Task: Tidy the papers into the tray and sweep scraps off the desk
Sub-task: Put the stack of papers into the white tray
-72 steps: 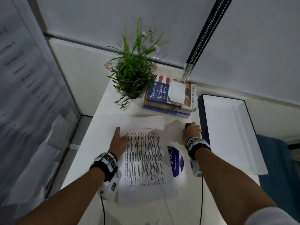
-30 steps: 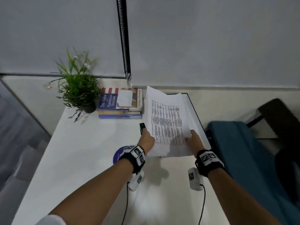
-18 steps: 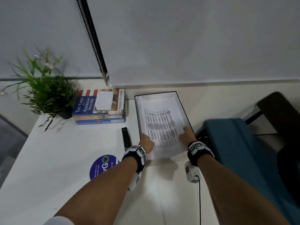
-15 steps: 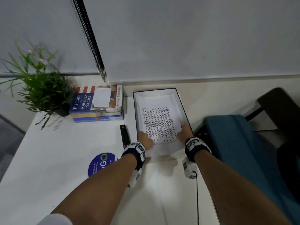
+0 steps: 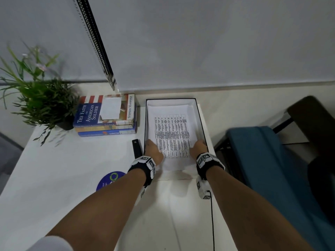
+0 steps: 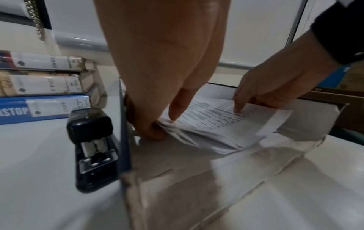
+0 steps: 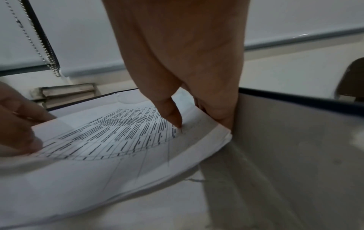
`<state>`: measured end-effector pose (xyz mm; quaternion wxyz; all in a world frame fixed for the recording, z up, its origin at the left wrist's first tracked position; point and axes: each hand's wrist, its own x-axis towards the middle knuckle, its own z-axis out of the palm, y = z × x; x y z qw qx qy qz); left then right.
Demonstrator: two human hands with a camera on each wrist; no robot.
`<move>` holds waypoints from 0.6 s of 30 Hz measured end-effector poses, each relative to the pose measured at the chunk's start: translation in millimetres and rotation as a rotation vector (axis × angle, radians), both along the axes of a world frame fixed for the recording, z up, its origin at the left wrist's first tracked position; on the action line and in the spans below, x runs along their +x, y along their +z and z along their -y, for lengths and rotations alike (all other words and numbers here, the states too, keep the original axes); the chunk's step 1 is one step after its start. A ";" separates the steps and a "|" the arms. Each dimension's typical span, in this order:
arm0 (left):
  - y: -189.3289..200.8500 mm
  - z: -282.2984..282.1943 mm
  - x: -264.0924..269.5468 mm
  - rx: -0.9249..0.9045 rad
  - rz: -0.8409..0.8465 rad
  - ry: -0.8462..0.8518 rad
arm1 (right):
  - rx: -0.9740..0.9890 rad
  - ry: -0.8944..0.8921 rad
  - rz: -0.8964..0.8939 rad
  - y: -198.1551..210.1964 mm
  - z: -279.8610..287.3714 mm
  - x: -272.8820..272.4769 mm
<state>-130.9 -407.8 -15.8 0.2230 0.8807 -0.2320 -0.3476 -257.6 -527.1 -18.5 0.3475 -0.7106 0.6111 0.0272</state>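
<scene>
Head view: the stack of printed papers (image 5: 172, 134) lies inside the tray (image 5: 200, 116), its long axis running away from the person, parallel to the tray's long walls. The left hand (image 5: 154, 151) pinches the near left edge and the right hand (image 5: 198, 148) the near right edge (thumbs on top, fingers curled beneath the sheets). Left wrist view: the near end of the stack (image 6: 216, 132) sits lifted off the tray floor, sagging between the two grips, while the far end appears to rest down. The relation that governs the next move, as judged here, is this tilt: the fingers lie under the stack, so both hands would have to slide out sideways or toward the person for the sheets to settle flat. A black stapler (image 5: 136, 148) lies just beside the tray's left wall.
</scene>
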 end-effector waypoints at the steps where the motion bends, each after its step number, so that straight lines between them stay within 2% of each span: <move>1: 0.6 0.2 -0.7 -0.003 0.018 -0.034 | -0.012 0.007 -0.007 0.3 -1.3 0.9; 5: 0.4 0.1 0.8 -0.013 0.069 -0.112 | -0.048 0.047 -0.079 -0.9 -7.6 2.6; 8: -0.6 -0.1 1.7 0.005 0.084 -0.156 | -0.056 0.101 -0.196 -1.9 -11.8 6.9; 12: 0.8 -3.9 2.5 0.008 0.082 -0.236 | -0.144 0.068 -0.274 -6.1 -23.5 11.5; 16: 18.8 -17.8 -2.8 -0.069 0.098 -0.366 | -0.229 0.115 -0.278 1.6 -38.2 4.4; 18: 38.4 -31.2 -13.6 -0.192 0.012 -0.431 | -0.160 0.173 -0.151 21.1 -38.6 -9.3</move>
